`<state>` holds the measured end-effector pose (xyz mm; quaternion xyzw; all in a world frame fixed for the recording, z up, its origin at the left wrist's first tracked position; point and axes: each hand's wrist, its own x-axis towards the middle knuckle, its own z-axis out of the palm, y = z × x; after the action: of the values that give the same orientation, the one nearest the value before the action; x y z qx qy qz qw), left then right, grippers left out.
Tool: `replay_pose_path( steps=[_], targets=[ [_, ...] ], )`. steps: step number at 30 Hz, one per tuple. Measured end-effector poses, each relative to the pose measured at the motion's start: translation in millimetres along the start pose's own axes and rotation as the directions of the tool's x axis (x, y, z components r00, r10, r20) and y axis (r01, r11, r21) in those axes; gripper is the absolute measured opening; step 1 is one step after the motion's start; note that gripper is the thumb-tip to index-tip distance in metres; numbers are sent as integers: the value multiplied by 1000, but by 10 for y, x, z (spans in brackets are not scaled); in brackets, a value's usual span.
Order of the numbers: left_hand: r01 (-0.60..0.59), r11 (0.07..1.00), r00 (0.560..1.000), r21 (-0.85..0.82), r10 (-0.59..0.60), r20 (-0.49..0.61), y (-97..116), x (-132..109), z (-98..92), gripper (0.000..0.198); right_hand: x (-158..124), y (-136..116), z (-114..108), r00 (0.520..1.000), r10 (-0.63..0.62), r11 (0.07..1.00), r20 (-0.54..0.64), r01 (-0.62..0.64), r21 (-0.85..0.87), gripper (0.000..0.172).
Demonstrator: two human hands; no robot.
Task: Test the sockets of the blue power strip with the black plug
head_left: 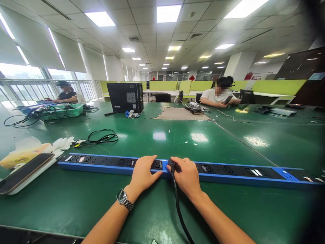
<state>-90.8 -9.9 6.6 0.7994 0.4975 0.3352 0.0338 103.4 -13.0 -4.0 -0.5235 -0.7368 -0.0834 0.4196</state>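
Note:
A long blue power strip (109, 163) with black socket panels lies across the green table in front of me. My left hand (143, 172) grips it left of its middle, fingers over the far edge and thumb along the near side. In my right hand (188, 175) is a black power plug (172, 164), pinched between thumb and fingers at the strip's middle. Whether its prongs sit in a socket is hidden. From the plug a thick black cord (178, 206) runs down toward me. A watch (124, 199) is on my left wrist.
Left of the strip lie a phone-like dark slab (25, 171) and a plastic bag (27, 154). Beyond are a coiled black cable (103, 137), a green basket (63, 112) with cables and a black computer case (124, 97). Two people sit at the table's far side.

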Motion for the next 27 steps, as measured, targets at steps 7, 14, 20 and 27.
replay_pose_path(
  steps=[7, 14, 20, 27],
  targets=[
    [-45, 999, 999, 9, 45, 15, 67, 26, 22, 49, -15, -10, 83, 997, 50, 997, -57, -46, 66, 29],
    [-42, 999, 997, 5, 41, 59, 50, 4, -12, 52, -17, -58, 61, 988, 26, 998, 154, -34, 49, 28],
    [-104, 993, 992, -50, 107, 71, 114, 50, 39, 70, -103, 5, -9, 997, -9, 1000, 82, 10, -9, 77],
    [-105, 951, 993, -291, 86, -78, 367, 360, 106, 22, -163, 53, 16, 999, 46, 997, 22, -47, 60, 56]
  ],
)
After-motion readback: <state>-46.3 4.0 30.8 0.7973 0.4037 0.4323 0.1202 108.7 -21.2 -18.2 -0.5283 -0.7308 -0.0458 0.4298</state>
